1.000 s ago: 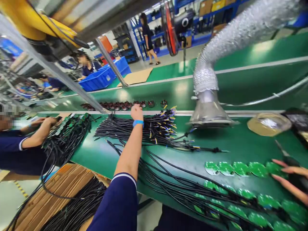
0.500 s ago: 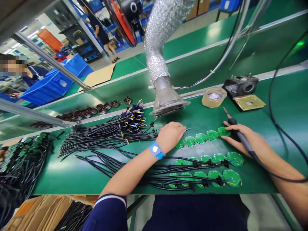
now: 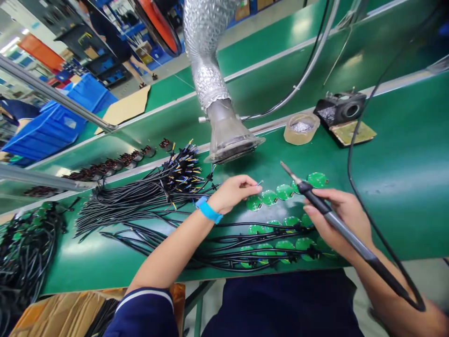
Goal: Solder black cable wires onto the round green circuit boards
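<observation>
My left hand [image 3: 233,193] is closed in a pinch, and the short end of a thin solder wire [image 3: 260,183] sticks out past the fingertips. Just beside it begins the back row of round green circuit boards [image 3: 269,197]. My right hand [image 3: 345,220] grips a soldering iron [image 3: 324,210], its tip pointing up and left above the right part of that row. Nearer to me lie two more rows of green boards [image 3: 286,245] with black cables [image 3: 224,255] running across them. My right hand and the iron hide some boards.
A cable bundle with bare coloured ends [image 3: 182,171] lies left. Above the bench hangs a fume extractor hood [image 3: 233,135] on a foil duct. A solder-scrap dish [image 3: 301,128] and an iron stand [image 3: 345,112] are behind. Boards with cables [image 3: 33,238] are piled far left.
My right hand has turned and lifted the soldering iron, bringing its tip left over the back row. My left hand has rotated, still pinching the wire. The view has shifted.
</observation>
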`<state>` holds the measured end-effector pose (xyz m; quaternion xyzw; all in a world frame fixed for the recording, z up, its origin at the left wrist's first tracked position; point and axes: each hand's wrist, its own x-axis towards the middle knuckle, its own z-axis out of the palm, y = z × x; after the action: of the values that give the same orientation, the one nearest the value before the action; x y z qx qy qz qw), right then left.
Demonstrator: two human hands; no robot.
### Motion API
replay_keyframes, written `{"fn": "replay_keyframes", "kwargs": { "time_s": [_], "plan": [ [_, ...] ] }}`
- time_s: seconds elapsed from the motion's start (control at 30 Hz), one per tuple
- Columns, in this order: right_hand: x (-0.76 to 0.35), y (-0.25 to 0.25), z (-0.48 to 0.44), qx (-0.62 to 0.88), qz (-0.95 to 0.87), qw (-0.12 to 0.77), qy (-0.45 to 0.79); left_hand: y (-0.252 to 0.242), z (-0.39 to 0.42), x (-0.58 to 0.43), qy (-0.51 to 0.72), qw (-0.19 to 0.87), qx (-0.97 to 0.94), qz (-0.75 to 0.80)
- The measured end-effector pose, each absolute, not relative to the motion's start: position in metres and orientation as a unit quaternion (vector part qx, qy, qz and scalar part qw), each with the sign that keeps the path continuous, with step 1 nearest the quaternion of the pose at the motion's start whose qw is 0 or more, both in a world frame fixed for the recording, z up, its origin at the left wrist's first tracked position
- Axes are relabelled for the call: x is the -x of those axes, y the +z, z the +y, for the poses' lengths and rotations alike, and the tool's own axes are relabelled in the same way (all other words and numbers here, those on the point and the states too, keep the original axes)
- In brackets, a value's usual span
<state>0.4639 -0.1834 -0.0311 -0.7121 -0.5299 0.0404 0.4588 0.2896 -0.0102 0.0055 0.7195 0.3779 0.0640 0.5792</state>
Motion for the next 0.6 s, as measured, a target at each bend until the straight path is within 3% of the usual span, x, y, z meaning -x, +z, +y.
{"fn": "replay_keyframes", "kwargs": {
  "time_s": [0.1,0.23,0.4,0.6],
  "plan": [
    [-0.440,-0.034,-0.192,0.682,-0.513,0.520,0.029,-0.005,-0.025,-0.271,0.086,0.565,-0.729,0.377],
    [-0.422,-0.042,-0.201,0.608,-0.519,0.590,0.110,-0.021,-0.043,-0.255,0.135,0.414,-0.833,0.340],
    [-0.418,-0.054,-0.206,0.601,-0.535,0.572,0.157,-0.041,-0.052,-0.247,0.207,0.232,-0.902,0.300],
    [-0.421,-0.055,-0.203,0.615,-0.558,0.534,0.159,-0.049,-0.050,-0.244,0.208,0.187,-0.932,0.229]
  ]
}}
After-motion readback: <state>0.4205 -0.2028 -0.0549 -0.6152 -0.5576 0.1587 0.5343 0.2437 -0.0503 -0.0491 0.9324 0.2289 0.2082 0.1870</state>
